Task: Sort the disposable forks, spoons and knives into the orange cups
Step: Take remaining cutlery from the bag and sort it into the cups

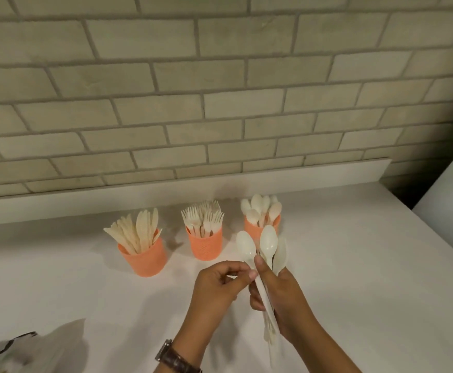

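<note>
bearing cups (206, 246): white counter (368, 278), brick wall (220, 103)

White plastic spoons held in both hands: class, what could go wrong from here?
1. The right hand grips the loose bundle of white plastic spoons while the left hand pinches one; others may slip out.
2. The round orange spoon cup already looks full; pushing more in could tip it.

The white counter (354, 265) before me bears a row of orange cups toward its far edge. The left cup (143, 258) holds knives (139, 230), the middle cup (205, 246) forks (206, 216) and the right cup (251, 227) spoons (260, 208). A crumpled grey wrapper (18, 348) lies near left.
</note>
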Demonstrator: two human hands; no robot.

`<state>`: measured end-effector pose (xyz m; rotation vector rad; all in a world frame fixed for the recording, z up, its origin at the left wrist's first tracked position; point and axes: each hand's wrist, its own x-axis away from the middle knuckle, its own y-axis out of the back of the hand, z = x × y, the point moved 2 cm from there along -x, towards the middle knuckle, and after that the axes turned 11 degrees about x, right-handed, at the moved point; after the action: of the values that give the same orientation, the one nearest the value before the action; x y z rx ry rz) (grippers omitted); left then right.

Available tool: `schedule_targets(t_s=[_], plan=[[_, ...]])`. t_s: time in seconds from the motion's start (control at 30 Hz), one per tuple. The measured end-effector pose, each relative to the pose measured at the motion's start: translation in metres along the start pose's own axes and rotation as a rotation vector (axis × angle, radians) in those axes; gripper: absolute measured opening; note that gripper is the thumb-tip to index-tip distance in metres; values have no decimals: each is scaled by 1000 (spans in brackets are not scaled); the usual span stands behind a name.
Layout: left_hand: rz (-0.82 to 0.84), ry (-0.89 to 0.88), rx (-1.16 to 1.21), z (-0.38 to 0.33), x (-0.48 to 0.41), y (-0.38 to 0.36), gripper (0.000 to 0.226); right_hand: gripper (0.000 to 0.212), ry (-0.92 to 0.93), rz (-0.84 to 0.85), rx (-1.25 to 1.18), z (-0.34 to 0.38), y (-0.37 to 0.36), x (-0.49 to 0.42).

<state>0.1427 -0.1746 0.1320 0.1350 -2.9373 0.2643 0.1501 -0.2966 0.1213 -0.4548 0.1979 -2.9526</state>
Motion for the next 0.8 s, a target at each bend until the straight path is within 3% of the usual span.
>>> schedule_targets(t_s=[0.13,0.27,0.43,0.57,0.67,0.8], plan=[[-24,81,184,-10,-24,-6,2,35,-10,-54,-65,0,21,5],[-165,-84,243,-36,-70,-10,1,25,-44,-90,-121,-2,47,10],[-232,-290,79,-37,-123,-41,7,17,-59,-171,-106,-5,72,16],[-207,-307,-184,-7,-150,-57,6,18,-66,-213,-58,-5,81,18],[-229,-307,-347,12,-150,-54,30,20,-53,-213,-30,-3,83,19],[-288,-392,-261,7,-120,-48,34,25,-44,-182,-20,-2,79,18]])
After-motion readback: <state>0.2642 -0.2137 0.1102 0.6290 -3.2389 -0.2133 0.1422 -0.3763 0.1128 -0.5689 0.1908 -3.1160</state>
